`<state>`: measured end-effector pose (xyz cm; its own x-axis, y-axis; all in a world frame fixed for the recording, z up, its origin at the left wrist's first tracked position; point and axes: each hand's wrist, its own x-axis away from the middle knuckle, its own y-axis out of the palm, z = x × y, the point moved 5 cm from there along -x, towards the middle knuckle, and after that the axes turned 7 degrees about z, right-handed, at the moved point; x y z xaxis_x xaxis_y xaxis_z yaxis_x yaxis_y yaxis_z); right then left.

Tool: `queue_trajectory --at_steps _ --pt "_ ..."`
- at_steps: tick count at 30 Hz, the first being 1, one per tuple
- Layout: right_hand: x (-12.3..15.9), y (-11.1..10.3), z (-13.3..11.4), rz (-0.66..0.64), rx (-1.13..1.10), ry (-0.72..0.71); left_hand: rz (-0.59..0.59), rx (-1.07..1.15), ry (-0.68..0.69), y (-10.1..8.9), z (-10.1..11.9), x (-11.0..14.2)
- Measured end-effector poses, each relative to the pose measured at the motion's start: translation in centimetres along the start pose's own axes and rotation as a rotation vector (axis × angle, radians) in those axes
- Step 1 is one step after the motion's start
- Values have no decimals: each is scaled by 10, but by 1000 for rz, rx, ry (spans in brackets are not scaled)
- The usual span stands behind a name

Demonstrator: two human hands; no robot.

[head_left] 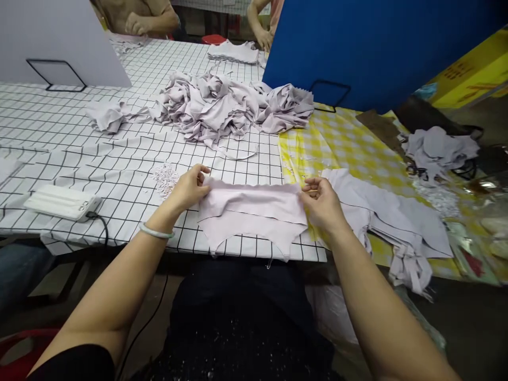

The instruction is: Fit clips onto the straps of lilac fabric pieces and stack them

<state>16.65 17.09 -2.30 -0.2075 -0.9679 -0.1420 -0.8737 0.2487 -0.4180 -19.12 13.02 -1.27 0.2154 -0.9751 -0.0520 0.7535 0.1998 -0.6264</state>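
A pale pink piece of cut fabric lies stretched flat at the table's front edge, with a curved cut-out along its near side. My left hand pinches its far left corner between thumb and fingers. At the far right corner, my right hand grips the same piece in a similar pinch. Just beyond my left hand sits a small heap of tiny fabric snippets. To the right of my right hand, a stack of similar pale fabric pieces rests on the yellow checked cloth.
A large crumpled fabric pile spans the table's middle. A white power bank with a cable lies at left. Upright white and blue boards stand at the back. Another person's hand shows across the table.
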Motion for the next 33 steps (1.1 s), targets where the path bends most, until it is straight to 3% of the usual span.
queue_trajectory --at_steps 3,5,7,8,11,14,18,24,29,33 --pt "33 -37 0 45 140 -50 194 -258 219 0 1 12" --pt "79 -51 13 -172 109 80 254 -290 346 7 11 34" --pt "132 -45 32 -454 62 281 190 -224 456 28 29 57" --pt "153 -40 41 -467 46 338 123 -160 511 42 40 68" --pt "183 -14 60 -330 -106 404 -90 37 671 90 76 97" --pt "189 3 62 -313 -283 447 -278 156 753 128 96 116" --pt "198 -20 41 -384 -334 492 -423 189 738 147 98 129" --pt "196 -68 1 -487 -415 474 -350 174 751 151 97 131" --pt "156 -99 -32 -463 -493 398 -314 109 780 154 97 132" --pt "120 -99 -41 -405 -526 310 -315 101 763 155 95 131"
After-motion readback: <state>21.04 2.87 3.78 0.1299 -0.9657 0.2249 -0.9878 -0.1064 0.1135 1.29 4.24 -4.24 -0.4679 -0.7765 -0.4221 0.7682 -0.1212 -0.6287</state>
